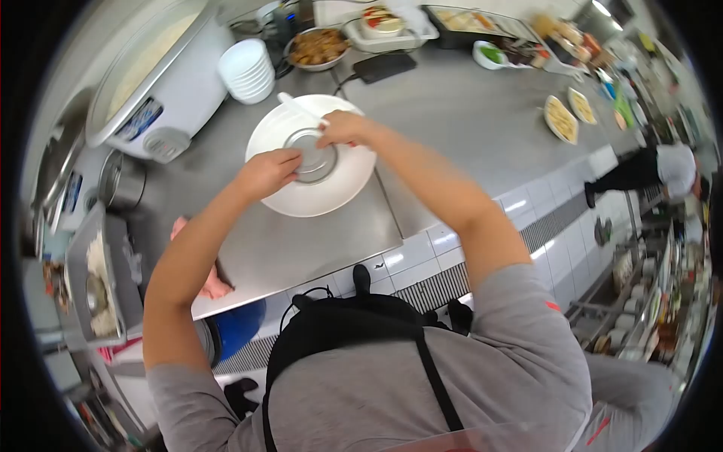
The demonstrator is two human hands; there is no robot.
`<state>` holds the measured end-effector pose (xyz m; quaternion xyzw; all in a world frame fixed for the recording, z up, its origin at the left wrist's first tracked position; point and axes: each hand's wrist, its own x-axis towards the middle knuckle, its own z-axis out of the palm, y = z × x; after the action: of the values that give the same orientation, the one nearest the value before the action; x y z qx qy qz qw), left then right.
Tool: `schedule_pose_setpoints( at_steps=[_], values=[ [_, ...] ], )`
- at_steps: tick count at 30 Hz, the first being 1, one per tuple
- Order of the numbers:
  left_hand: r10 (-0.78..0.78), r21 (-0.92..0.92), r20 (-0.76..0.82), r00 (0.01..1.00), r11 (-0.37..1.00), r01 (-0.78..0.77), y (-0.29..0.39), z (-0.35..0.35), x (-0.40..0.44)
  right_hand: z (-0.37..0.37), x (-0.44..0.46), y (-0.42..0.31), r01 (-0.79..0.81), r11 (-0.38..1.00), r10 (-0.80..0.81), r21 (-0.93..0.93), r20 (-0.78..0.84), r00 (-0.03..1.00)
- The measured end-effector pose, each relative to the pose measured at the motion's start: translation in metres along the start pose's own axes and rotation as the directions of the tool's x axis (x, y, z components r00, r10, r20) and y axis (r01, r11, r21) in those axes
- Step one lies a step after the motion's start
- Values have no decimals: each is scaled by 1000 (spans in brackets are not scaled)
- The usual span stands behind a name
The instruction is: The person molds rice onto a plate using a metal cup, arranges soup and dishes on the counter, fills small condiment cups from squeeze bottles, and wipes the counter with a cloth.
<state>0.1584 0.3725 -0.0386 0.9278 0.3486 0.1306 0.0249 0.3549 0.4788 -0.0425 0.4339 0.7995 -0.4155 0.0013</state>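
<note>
A large white plate rests on the steel counter in front of me. At its middle sits a round, silver-coloured ring, which looks like a mould; what is inside it is hard to make out. My left hand has its fingers closed on the ring's left rim. Over the ring's upper right side, my right hand is closed around a white utensil, whose flat end points up and left across the plate. Whether it is a spoon or a spatula does not show.
A stack of white bowls and a large rice container stand at the upper left. Behind the plate are a bowl of browned food and a black phone-like device. Two oval dishes lie right. Another person stands far right.
</note>
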Motion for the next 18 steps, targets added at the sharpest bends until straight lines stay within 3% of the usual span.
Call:
schedule_pose_setpoints(
  at_steps=[3, 12, 16, 18],
  values=[
    [-46, -6, 77, 996, 999, 47, -1, 2, 4, -12, 5, -6, -16, 999, 20, -37, 126, 992],
    [49, -13, 125, 991, 999, -48, -12, 7, 12, -23, 45, -21, 65, 966, 60, -250, 463, 884],
    [-47, 66, 324, 945, 997, 27, -10, 9, 17, -22, 58, -23, 110, 960, 44, -256, 530, 847],
    [-78, 77, 397, 914, 996, 51, -11, 9, 21, -25, 57, -30, 146, 927, 69, -345, 539, 840]
  ],
)
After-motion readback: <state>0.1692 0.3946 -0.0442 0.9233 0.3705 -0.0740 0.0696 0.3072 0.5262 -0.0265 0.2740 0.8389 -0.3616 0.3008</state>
